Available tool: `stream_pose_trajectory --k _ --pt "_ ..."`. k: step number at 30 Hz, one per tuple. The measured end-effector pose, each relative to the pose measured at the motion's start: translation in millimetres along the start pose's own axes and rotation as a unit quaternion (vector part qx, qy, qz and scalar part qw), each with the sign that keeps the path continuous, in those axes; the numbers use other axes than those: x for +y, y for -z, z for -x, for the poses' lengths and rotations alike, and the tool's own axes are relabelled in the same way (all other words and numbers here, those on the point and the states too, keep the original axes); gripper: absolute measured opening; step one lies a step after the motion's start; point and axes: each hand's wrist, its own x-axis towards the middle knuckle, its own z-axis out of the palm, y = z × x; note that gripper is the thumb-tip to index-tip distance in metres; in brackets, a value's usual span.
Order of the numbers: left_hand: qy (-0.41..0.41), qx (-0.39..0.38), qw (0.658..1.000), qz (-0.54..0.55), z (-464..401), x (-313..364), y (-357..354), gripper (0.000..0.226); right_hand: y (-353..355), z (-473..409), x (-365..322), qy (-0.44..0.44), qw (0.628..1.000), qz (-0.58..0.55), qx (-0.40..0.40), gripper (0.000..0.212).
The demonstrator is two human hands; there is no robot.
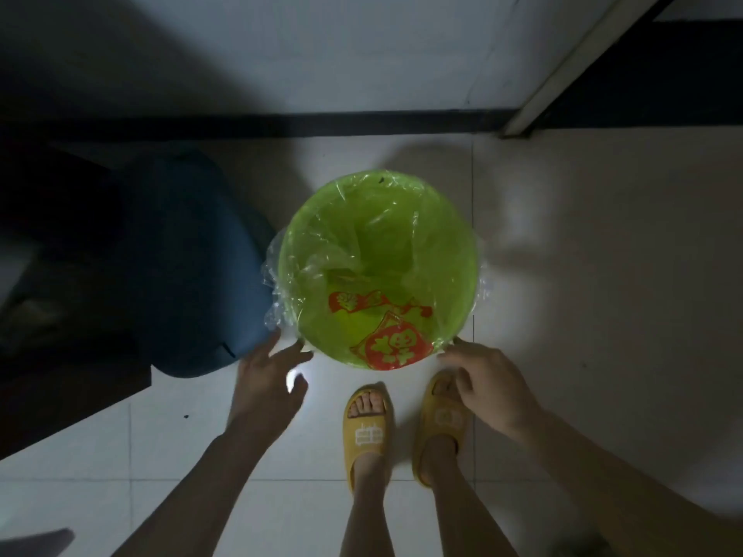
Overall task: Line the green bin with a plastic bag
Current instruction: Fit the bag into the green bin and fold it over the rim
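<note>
Darkness covers the far left, where a blue object [193,267] is seen just beside the bin [450,219]. Next comes the left hand [267,379], held near the bin's near-left edge with fingers spread wide and nothing gripped. At centre, the bin is set on the tiled floor [603,275], and the bag [382,315], clear with red print, is seen pushed down inside it, with its mouth folded over the rim and crinkled plastic showing outside on both sides. Below, two yellow slippers [368,428] are planted just short of the bin. To the right, the right hand [488,385] is loosely curled at the near-right rim; whether plastic is pinched there cannot be told. The lining is judged nearly finished, with only smoothing or tucking at the near edge possibly left.
</note>
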Motion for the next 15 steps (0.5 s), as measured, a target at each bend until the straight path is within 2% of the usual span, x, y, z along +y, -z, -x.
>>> stream_pose_trajectory --k 2,4,5,7,9,11,13,15 --pt "0.077 0.113 0.987 0.087 -5 11 17 0.024 14 0 -4 -0.081 0.98 -0.098 0.153 0.028" --pt "0.057 0.174 0.979 0.093 -14 31 30 0.024 27 -8 -5 -0.154 0.939 -0.175 0.254 0.021" --pt "0.037 0.178 0.979 0.094 -21 44 33 0.025 33 -15 -4 -0.193 0.92 -0.21 0.267 0.019" --pt "0.038 0.156 0.982 0.095 -40 67 34 0.035 41 -35 1 -0.267 0.893 -0.276 0.235 0.026" --pt "0.128 0.151 0.973 0.122 -63 78 31 0.052 45 -55 6 -0.321 0.867 -0.342 0.17 0.04" --pt "0.215 0.136 0.951 0.175 -81 79 29 0.064 46 -71 10 -0.33 0.862 -0.356 0.148 0.043" --pt "0.239 0.104 0.944 0.202 -92 71 24 0.073 45 -83 12 -0.311 0.87 -0.347 0.164 0.034" --pt "0.24 0.093 0.937 0.235 -100 62 18 0.08 44 -90 14 -0.285 0.86 -0.376 0.196 0.016"
